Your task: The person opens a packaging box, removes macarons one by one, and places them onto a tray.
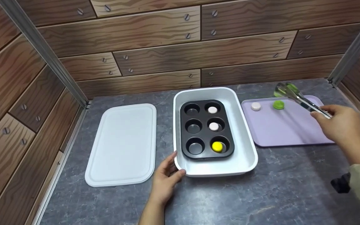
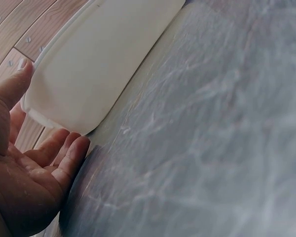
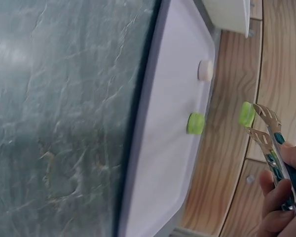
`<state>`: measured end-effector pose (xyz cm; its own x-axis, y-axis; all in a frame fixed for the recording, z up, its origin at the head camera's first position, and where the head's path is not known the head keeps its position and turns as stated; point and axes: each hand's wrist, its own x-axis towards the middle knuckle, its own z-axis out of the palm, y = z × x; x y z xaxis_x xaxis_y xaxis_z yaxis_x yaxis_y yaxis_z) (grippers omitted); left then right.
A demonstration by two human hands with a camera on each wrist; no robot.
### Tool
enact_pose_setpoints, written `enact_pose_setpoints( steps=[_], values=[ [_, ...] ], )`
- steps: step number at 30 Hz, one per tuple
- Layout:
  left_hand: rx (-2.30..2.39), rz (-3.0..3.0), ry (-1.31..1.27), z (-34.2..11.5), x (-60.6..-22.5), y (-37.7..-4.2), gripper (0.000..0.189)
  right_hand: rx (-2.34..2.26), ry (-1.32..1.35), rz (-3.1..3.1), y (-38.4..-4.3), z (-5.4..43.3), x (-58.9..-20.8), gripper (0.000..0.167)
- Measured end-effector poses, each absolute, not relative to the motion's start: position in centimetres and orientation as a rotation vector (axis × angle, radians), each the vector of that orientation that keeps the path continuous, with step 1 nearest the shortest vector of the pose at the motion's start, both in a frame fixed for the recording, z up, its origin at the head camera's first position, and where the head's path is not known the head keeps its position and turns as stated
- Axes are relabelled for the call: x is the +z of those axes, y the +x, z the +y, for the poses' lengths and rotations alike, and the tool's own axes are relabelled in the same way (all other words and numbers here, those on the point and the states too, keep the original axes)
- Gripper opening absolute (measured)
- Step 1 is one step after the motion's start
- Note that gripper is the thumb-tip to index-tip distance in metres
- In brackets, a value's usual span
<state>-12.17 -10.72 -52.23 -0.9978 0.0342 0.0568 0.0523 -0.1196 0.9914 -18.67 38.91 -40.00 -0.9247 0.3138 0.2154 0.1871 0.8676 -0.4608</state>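
Note:
My right hand (image 1: 342,125) grips metal tongs (image 1: 305,102) over the lilac tray (image 1: 286,131). In the right wrist view a green macaron (image 3: 246,114) is held at the tong tips, raised above the tray. Below, a second green macaron (image 1: 278,105) and a whitish one (image 1: 256,106) lie on the tray. My left hand (image 1: 165,180) holds the near left corner of a white container (image 1: 245,156), thumb and fingers on either side. Inside it stands a dark muffin tin (image 1: 203,131); its right column has two whitish macarons (image 1: 212,110) and a yellow one (image 1: 217,147), each in its own cup.
A white lid (image 1: 122,147) lies flat on the left of the grey marbled table (image 1: 211,203). Wood-patterned walls (image 1: 155,34) stand behind and at both sides, with metal posts (image 1: 47,56) at the corners.

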Motion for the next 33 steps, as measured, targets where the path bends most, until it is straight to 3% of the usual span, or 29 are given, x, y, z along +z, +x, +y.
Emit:
enact_pose_setpoints(
  steps=[8,14,33],
  values=[
    [-2.333,-2.076,-0.118,-10.5,-52.1,-12.3,0.066,0.587,-0.521,-2.707,-18.7,41.6,-41.6,0.051],
    [-2.328,-2.077,-0.137,-10.3,-52.1,-12.6,0.066,0.613,-0.467,-2.654,-18.6,43.2,-43.1,0.045],
    [-2.312,-2.077,-0.122,-10.7,-52.5,-12.3,0.065,0.597,-0.505,-2.769,-18.5,43.2,-44.0,0.047]
  ],
)
